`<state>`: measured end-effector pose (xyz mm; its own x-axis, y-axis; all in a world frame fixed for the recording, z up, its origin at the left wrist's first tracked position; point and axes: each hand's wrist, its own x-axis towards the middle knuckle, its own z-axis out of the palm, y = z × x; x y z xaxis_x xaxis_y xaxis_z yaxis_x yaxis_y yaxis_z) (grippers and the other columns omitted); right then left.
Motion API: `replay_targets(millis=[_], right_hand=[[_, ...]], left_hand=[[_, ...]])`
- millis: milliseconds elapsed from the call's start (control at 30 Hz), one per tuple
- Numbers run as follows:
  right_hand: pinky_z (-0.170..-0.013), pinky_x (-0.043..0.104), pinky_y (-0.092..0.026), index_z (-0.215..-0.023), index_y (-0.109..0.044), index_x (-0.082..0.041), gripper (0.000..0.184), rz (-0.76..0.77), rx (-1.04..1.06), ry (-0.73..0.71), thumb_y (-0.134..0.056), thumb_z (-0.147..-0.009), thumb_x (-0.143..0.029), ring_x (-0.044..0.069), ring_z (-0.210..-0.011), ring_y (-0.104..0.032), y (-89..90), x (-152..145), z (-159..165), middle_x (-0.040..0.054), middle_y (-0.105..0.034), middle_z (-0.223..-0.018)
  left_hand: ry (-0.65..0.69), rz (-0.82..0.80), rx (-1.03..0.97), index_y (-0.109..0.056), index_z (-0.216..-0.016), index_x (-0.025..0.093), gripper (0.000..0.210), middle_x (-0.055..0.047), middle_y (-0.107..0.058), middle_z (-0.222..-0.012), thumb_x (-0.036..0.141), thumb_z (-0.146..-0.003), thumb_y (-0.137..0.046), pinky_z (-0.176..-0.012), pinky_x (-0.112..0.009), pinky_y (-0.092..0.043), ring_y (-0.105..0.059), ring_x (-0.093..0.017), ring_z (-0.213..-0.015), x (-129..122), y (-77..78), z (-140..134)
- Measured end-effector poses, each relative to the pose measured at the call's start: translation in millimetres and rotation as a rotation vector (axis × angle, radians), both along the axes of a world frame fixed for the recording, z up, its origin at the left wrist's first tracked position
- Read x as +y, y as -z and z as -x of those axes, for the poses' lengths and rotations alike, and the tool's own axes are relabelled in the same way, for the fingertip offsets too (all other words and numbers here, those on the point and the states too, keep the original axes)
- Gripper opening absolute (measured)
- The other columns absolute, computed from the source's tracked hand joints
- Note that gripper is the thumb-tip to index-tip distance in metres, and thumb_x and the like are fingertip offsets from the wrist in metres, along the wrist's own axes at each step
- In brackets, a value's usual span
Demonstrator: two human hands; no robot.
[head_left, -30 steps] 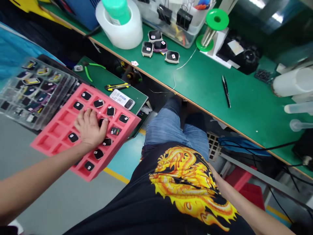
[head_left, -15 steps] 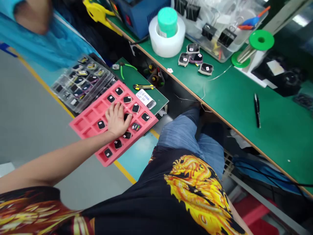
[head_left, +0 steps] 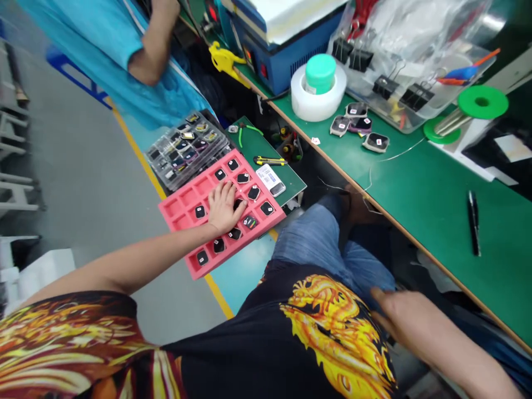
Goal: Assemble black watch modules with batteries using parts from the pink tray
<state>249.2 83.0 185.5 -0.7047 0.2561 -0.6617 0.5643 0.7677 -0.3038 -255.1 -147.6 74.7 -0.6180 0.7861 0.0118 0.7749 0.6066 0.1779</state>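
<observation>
As a left hand (head_left: 224,209) lies palm-down on a pink tray (head_left: 189,197), its fingers are spread and grip nothing, with square watches (head_left: 200,211) seated in pockets beside and around them. Apparently foam, the tray is probably light and slightly yielding, best lifted by opposite rims beyond the fingers and kept level, since the glassy watches could slide or scratch. Blur over the right hand (head_left: 401,307), well apart from those fingers, leaves its grip impossible to tell.
</observation>
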Motion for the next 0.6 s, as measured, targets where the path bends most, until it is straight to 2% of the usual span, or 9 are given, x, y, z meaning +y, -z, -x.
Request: replay_targets(millis=[33,100,167,200,267,333,467,533,600], right_hand=[[-0.07,0.052,-0.057,-0.109,-0.074,-0.028,0.022,-0.047,0.036,-0.135,-0.059,-0.099,-0.039,0.039,-0.083,-0.078,-18.2,10.4,32.3,0.0201,-0.077,-0.091],[-0.072,0.051,-0.056,-0.112,-0.071,-0.022,0.027,-0.111,0.128,-0.331,-0.056,-0.104,-0.043,0.038,-0.085,-0.077,-50.6,25.3,98.7,0.0188,-0.077,-0.097],[-0.072,0.047,-0.055,-0.111,-0.07,-0.018,0.027,-0.144,0.191,-0.477,-0.059,-0.103,-0.042,0.036,-0.084,-0.077,-68.0,34.4,156.8,0.0173,-0.077,-0.095],[-0.073,0.046,-0.054,-0.113,-0.071,-0.016,0.029,-0.149,0.2,-0.542,-0.06,-0.103,-0.041,0.036,-0.085,-0.077,-69.4,37.9,179.6,0.0171,-0.077,-0.094],[-0.075,0.045,-0.055,-0.116,-0.071,-0.012,0.031,-0.156,0.18,-0.63,-0.06,-0.104,-0.039,0.038,-0.088,-0.078,-59.4,44.9,210.2,0.0173,-0.078,-0.093],[-0.078,0.046,-0.057,-0.118,-0.073,-0.01,0.032,-0.142,0.134,-0.67,-0.061,-0.104,-0.037,0.04,-0.093,-0.079,-39.6,54.3,222.7,0.018,-0.08,-0.096],[-0.086,0.048,-0.06,-0.123,-0.075,-0.005,0.031,-0.15,-0.033,-0.668,-0.063,-0.101,-0.024,0.043,-0.105,-0.078,-6.1,75.1,220.8,0.0236,-0.079,-0.11],[-0.088,0.05,-0.06,-0.121,-0.076,-0.004,0.03,-0.143,-0.085,-0.671,-0.064,-0.099,-0.021,0.044,-0.108,-0.078,0.2,80.6,218.8,0.0256,-0.078,-0.112],[-0.088,0.049,-0.06,-0.122,-0.075,-0.007,0.031,-0.083,-0.016,-0.675,-0.066,-0.099,-0.026,0.043,-0.107,-0.078,1.4,82.4,219.5,0.0239,-0.078,-0.112]], left_hand=[[0.003,0.006,0.007,-0.043,-0.167,0.016,0.078,-0.019,-0.039,-0.177,0.065,-0.107,-0.038,-0.135,-0.063,-0.017,-0.022,-0.039,-0.169,0.4,0.2,0.7],[0.006,0.012,0.02,-0.044,-0.166,0.015,0.077,-0.02,-0.04,-0.176,0.065,-0.107,-0.038,-0.135,-0.063,-0.018,-0.022,-0.04,-0.169,1.0,0.8,1.8],[0.008,0.008,0.028,-0.045,-0.166,0.014,0.077,-0.02,-0.04,-0.176,0.064,-0.107,-0.039,-0.134,-0.063,-0.018,-0.023,-0.04,-0.169,1.3,1.6,2.3],[0.009,0.006,0.029,-0.045,-0.166,0.014,0.077,-0.02,-0.04,-0.176,0.064,-0.107,-0.039,-0.135,-0.063,-0.018,-0.023,-0.04,-0.169,1.3,2.0,2.3],[0.009,0.005,0.028,-0.043,-0.167,0.015,0.077,-0.019,-0.039,-0.177,0.063,-0.107,-0.039,-0.136,-0.062,-0.017,-0.024,-0.04,-0.169,1.0,3.0,2.0],[0.008,0.009,0.029,-0.043,-0.168,0.015,0.076,-0.018,-0.039,-0.177,0.063,-0.108,-0.04,-0.136,-0.061,-0.015,-0.023,-0.039,-0.169,0.6,3.8,1.6],[0.011,0.019,0.036,-0.043,-0.167,0.014,0.076,-0.018,-0.039,-0.178,0.062,-0.108,-0.04,-0.137,-0.06,-0.014,-0.02,-0.038,-0.17,-0.2,4.6,1.7],[0.006,0.029,0.039,-0.042,-0.168,0.013,0.076,-0.018,-0.038,-0.178,0.061,-0.109,-0.039,-0.137,-0.06,-0.014,-0.019,-0.038,-0.171,-0.5,4.8,2.1],[0.006,0.043,0.041,-0.041,-0.168,0.012,0.077,-0.019,-0.037,-0.178,0.061,-0.109,-0.039,-0.136,-0.061,-0.014,-0.02,-0.039,-0.17,-0.6,4.9,2.5]])
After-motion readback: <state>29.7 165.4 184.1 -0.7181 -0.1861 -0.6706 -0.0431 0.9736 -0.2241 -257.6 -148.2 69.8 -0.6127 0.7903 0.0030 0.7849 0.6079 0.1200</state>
